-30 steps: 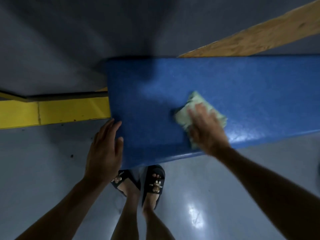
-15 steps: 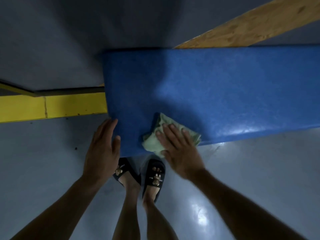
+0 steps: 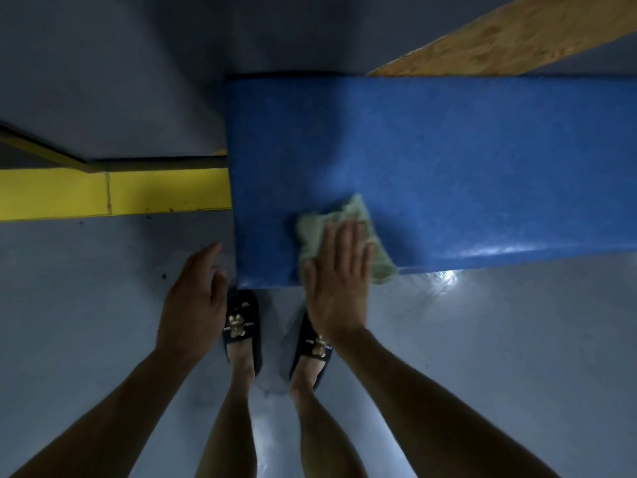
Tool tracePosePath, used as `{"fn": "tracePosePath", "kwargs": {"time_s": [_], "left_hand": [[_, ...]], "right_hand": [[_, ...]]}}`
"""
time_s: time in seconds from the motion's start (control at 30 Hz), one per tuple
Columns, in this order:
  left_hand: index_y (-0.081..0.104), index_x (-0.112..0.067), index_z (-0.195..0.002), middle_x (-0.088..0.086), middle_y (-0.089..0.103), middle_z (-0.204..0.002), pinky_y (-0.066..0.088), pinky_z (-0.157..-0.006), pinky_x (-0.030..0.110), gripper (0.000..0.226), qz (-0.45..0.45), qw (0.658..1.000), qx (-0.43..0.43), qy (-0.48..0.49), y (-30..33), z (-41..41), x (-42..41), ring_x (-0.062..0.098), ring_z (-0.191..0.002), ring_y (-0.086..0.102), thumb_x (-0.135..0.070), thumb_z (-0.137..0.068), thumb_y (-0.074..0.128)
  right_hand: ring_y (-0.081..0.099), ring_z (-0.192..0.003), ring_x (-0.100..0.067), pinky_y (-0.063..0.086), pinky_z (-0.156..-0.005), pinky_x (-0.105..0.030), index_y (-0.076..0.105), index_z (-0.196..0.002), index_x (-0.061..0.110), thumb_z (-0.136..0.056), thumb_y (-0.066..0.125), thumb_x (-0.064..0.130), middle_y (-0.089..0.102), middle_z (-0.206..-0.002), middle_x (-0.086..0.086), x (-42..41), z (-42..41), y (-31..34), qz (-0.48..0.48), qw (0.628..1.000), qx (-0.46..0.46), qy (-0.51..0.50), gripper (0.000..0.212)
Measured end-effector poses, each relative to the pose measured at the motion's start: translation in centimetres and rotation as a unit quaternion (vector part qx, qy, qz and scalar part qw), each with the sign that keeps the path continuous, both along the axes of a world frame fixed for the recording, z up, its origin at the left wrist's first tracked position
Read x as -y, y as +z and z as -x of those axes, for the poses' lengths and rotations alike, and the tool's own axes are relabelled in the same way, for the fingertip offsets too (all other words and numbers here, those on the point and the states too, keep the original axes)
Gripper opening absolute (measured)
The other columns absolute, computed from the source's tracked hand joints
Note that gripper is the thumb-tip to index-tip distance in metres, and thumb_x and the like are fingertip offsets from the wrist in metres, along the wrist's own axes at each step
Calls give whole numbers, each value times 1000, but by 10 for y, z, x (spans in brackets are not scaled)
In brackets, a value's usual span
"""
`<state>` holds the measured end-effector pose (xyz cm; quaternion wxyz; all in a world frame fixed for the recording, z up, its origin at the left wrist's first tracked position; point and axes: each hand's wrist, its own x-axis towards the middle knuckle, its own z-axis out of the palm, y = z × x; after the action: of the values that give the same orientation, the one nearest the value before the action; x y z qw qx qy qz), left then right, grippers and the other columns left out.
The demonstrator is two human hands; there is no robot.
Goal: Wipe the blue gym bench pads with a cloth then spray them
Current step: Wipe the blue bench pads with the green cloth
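Fingers of the right hand lie flat and close together on a crumpled pale green cloth, pressing it onto the near left corner of the long blue padded vinyl bench pad. The cloth sits partly under the palm, with one corner hanging over the pad's near edge to the right of the hand. The pad stretches from the middle of the view out past the right side, its near edge catching a glossy highlight.

The left hand hovers just beside the pad's left end, empty, fingers loosely extended and slightly spread, thumb toward the pad; whether it touches the pad cannot be told. Below the hands, two feet in dark slide sandals with small gold ornaments stand on the shiny grey floor, toes at the pad's edge. A yellow painted beam runs left from the pad's end, and a pale wooden board angles across the upper right behind the pad.
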<state>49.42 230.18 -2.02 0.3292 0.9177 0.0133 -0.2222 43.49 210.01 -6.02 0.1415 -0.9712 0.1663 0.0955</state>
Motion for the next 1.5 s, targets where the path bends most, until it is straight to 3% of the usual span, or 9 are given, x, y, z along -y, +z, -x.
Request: {"fn": "tracePosePath", "kwargs": {"time_s": [0.2, 0.27, 0.43, 0.57, 0.87, 1.03, 1.2, 1.37, 1.5], "left_hand": [[47, -21, -148, 1, 53, -147, 44, -102, 37, 43, 14, 1000, -12, 6, -4, 0, -30, 21, -128, 55, -17, -105, 45], [48, -21, -148, -1, 53, -149, 43, -107, 35, 42, 20, 1000, -20, 1, -7, -5, -39, 18, -133, 52, -18, -106, 43], [51, -17, -144, 2, 59, -143, 47, -103, 34, 39, 45, 999, -21, -6, -14, -18, -60, 19, -126, 59, -17, -106, 45], [56, -15, -139, 3, 64, -135, 52, -100, 42, 36, 48, 999, 9, -4, -27, -31, -71, 19, -120, 63, -14, -104, 49], [53, -17, -141, 1, 61, -139, 43, -97, 25, 37, 55, 998, -23, 0, -29, -37, -83, 14, -123, 59, -18, -105, 47], [55, -19, -140, -1, 60, -139, 45, -97, 29, 36, 44, 998, -49, 20, -29, -46, -86, 19, -121, 61, -23, -105, 45], [56, -19, -138, 0, 62, -136, 48, -97, 32, 35, 49, 998, -17, 28, -25, -57, -92, 20, -116, 62, -24, -105, 46], [57, -18, -137, 0, 63, -135, 52, -98, 42, 35, 51, 998, -9, 22, -31, -60, -101, 21, -116, 63, -26, -106, 45], [57, -20, -136, -2, 63, -132, 49, -91, 30, 33, 53, 997, -23, 42, -33, -56, -101, 16, -107, 64, -25, -105, 46]], "right_hand": [[21, -155, -28, 24, -123, -51, 24, -160, 26, -107, 30, 48, 22, -168, -7, 67, -23, -9, 68, 919, 49, 385, 58], [23, -154, -31, 25, -122, -55, 23, -160, 24, -107, 28, 46, 25, -167, -9, 94, -48, -7, 90, 937, 48, 333, 58], [10, -157, -34, 10, -126, -56, 17, -162, 19, -105, 23, 50, 15, -169, -12, 24, -110, -11, 79, 995, 41, -36, 65], [8, -157, -34, 8, -126, -54, 19, -162, 23, -105, 30, 50, 12, -169, -12, -29, -105, -6, 46, 989, 51, 130, 64], [14, -156, -30, 10, -127, -52, 33, -156, 28, -91, 54, 23, 20, -169, -5, -32, -32, -6, 127, 864, 29, 486, 69], [42, -144, -32, 26, -123, -49, 60, -129, 28, -100, 50, 44, 55, -146, -5, -30, -91, -2, 86, 787, 2, 611, 34], [62, -90, -34, 46, -103, -50, 70, -82, 17, -94, 54, 38, 66, -81, -7, -42, -201, -3, 78, 823, 37, 561, 29], [59, -108, -29, 29, -120, -48, 78, -93, 20, -88, 31, 55, 70, -93, -4, -61, -253, 7, 176, 859, -98, 471, 59], [57, -81, -26, 39, -96, -43, 69, -67, 19, -91, 37, 52, 63, -67, -1, -87, -185, 3, 198, 835, -112, 501, 51]]}}
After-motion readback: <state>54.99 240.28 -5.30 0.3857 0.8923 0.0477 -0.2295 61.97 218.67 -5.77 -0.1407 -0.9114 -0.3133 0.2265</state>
